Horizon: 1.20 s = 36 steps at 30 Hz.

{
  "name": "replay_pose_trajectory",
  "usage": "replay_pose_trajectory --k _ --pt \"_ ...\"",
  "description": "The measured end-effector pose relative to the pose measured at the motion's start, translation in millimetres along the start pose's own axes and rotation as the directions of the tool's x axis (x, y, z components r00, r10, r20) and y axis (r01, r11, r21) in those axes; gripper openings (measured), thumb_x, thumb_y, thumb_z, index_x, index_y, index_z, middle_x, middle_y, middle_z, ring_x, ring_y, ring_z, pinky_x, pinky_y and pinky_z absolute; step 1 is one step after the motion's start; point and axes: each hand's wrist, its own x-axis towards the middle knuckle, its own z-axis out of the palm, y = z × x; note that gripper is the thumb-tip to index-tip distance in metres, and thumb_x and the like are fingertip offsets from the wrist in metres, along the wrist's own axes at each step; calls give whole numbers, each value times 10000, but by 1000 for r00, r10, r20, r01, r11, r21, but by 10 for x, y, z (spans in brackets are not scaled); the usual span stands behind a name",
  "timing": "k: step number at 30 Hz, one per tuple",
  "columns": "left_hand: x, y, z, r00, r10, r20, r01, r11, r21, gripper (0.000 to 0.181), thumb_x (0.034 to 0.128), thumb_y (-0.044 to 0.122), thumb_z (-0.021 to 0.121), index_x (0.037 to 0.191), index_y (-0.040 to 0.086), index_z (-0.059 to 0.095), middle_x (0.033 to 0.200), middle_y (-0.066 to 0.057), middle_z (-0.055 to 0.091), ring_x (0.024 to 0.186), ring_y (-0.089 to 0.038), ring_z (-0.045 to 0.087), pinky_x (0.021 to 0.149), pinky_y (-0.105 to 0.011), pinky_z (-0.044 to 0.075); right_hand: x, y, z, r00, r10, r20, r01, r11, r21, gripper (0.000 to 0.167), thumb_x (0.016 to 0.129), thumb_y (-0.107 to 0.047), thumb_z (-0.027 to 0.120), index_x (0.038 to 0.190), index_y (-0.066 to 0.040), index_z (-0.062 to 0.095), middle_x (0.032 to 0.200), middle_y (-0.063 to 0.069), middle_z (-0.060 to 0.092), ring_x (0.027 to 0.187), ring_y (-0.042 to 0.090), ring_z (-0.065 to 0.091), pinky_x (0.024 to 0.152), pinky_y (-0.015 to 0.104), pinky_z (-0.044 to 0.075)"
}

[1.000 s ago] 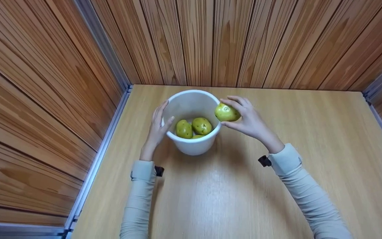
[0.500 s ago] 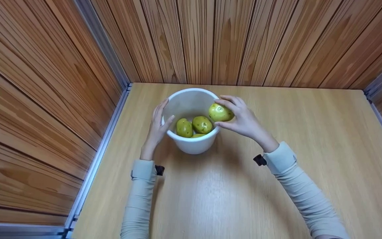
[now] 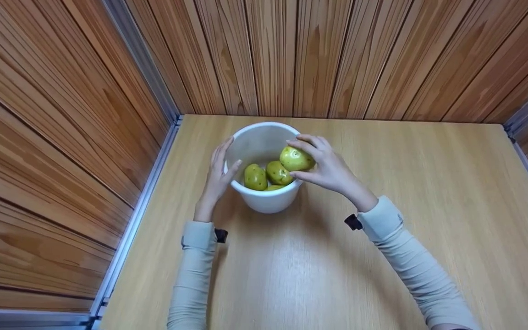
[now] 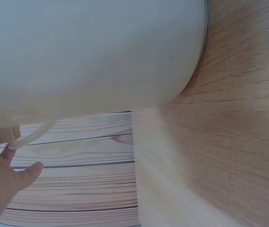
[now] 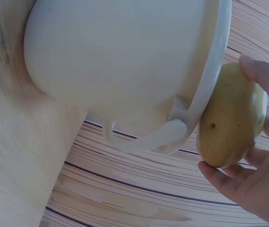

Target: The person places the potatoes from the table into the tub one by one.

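A white bucket (image 3: pixel 267 201) stands upright on the table, with several yellow-green potatoes (image 3: pixel 255 177) lying inside. At its left rim is my left hand (image 3: pixel 218 172), fingers along the outside and thumb over the rim, holding it steady. In the left wrist view some of these fingers (image 4: pixel 26 176) show beside the bucket's handle. My right hand (image 3: pixel 323 165) grips another potato (image 3: pixel 295 158) between thumb and fingertips, over the right part of the opening. In the right wrist view that potato (image 5: pixel 231 116) is just above the rim, and the bucket handle (image 5: pixel 148 139) hangs below it.
The wooden table (image 3: pixel 383 183) extends in front and to the right of the bucket. A plank-patterned wall (image 3: pixel 314 59) rises behind the table, and another wall (image 3: pixel 53 137) with a metal frame edge stands at the left.
My right hand has moved left with its potato, from outside the right rim to over the bucket's opening. The left hand and the bucket have stayed in place.
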Motion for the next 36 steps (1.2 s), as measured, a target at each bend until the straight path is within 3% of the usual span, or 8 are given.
replay_pose_trajectory --k 6,13,23,30,36 --pt "1 -27 -3 1000 28 -2 -28 1000 2 629 877 432 536 1445 321 290 1499 73 266 1380 -172 215 1067 -571 246 37 -43 40 999 -38 -6 38 999 -2 648 754 -393 743 1339 -288 484 1396 80 408 1271 271 341 946 531 400" --pt "-2 -19 -3 1000 25 1 -25 1000 0 690 851 580 504 1449 314 285 1506 37 266 1382 -168 215 1070 -568 242 66 -79 82 999 -41 4 41 999 2 637 769 -413 722 1346 -313 471 1405 45 399 1288 260 326 951 513 410" --pt "7 -10 1 1000 5 11 -5 1000 1 683 850 580 502 1447 345 268 1512 47 247 1392 -180 192 1065 -592 231 135 -105 137 999 -32 23 32 999 19 638 769 -407 723 1345 -279 479 1420 57 388 1305 281 310 969 529 396" --pt "11 -1 -5 1000 4 8 -4 1000 5 684 849 586 499 1447 346 268 1511 45 249 1387 -192 203 1057 -596 244 142 -116 178 999 -28 43 27 999 24 647 771 -399 723 1355 -320 456 1429 25 375 1315 268 299 995 522 372" --pt "-1 -10 0 1000 21 2 -21 1000 9 655 863 509 518 1446 331 281 1508 61 257 1382 -181 213 1062 -580 248 167 -103 230 998 -66 22 65 997 47 648 748 -327 764 1332 -238 497 1389 104 412 1296 297 320 982 536 376"
